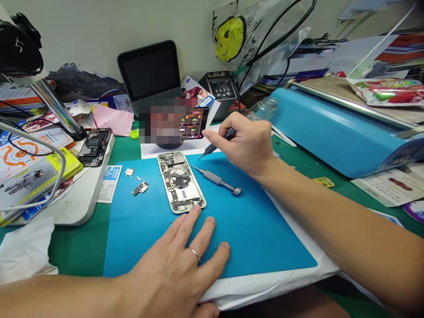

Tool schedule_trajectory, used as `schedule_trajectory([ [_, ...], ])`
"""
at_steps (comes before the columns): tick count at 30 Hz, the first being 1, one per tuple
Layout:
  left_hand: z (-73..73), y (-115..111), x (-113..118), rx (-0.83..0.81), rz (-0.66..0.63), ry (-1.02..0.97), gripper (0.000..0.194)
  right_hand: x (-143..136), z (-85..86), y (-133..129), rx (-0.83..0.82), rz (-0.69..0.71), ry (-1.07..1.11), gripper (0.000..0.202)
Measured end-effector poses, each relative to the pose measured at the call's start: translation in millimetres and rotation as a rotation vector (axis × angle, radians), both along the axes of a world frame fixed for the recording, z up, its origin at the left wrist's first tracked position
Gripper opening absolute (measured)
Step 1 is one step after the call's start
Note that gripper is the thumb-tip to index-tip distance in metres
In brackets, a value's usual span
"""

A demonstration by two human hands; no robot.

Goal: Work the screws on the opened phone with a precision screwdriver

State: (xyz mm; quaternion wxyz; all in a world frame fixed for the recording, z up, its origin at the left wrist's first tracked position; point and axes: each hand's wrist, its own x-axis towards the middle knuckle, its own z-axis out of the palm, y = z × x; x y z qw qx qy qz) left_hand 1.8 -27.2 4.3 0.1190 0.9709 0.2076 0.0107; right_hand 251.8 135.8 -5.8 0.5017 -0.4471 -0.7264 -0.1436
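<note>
R hand (250, 143) holds dark screwdriver (210, 149); L hand (180, 260) (w/ ring) touches opened phone (182, 179).

I work at a cluttered phone-repair bench, its green tabletop (81, 247) holding a blue mat (132, 247), an opened phone (181, 182), loose parts (141, 188) and slim screwdrivers (217, 179).

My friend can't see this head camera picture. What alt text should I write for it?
A left hand touches the bottom edge of an opened phone on a blue mat; the right hand holds a dark tool near the phone's top. A grey screwdriver lies to the phone's right, loose parts to its left.
</note>
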Motion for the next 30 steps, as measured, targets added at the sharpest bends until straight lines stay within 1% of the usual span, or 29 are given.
schedule_trajectory([
  [3, 4.4, 0, 0, -0.013, -0.013, 0.015, 0.071, -2, -2.4, 0, -0.046, -0.024, 0.013, 0.039],
  [6, 5.1, 0, -1, -0.015, -0.014, 0.014, 0.070, 0, -1.3, -8, -0.106, -0.041, 0.007, 0.036],
  [9, 2.6, 0, -1, -0.010, -0.010, -0.010, 0.070, 8, -1.6, -28, -0.196, 0.020, -0.013, 0.020],
  [10, 1.7, 0, -1, -0.009, -0.009, -0.015, 0.070, 11, -2.7, -37, -0.227, 0.043, -0.035, 0.017],
  [13, 0.0, 0, -2, -0.009, -0.008, -0.015, 0.071, 22, -8.2, -62, -0.289, 0.083, -0.204, 0.013],
  [15, -0.2, 0, -2, -0.011, -0.006, -0.015, 0.072, 26, -11.6, -72, -0.308, 0.108, -0.285, 0.016],
  [18, 0.1, 0, -3, -0.010, 0.000, -0.017, 0.071, 26, -12.2, -74, -0.319, 0.131, -0.345, 0.019],
  [21, -0.1, 1, -3, -0.009, 0.000, -0.017, 0.071, 21, -7.7, -73, -0.319, 0.139, -0.365, 0.020],
  [25, -2.0, 0, -2, -0.014, -0.001, -0.025, 0.071, 15, -4.4, -80, -0.345, 0.114, -0.439, 0.025],
  [28, -3.6, -1, -2, -0.005, 0.006, -0.030, 0.071, 10, -5.9, -86, -0.405, 0.076, -0.529, 0.021],
  [30, -4.2, -1, -2, 0.003, 0.005, -0.029, 0.071, 8, -5.9, -90, -0.417, 0.062, -0.525, 0.017],
])
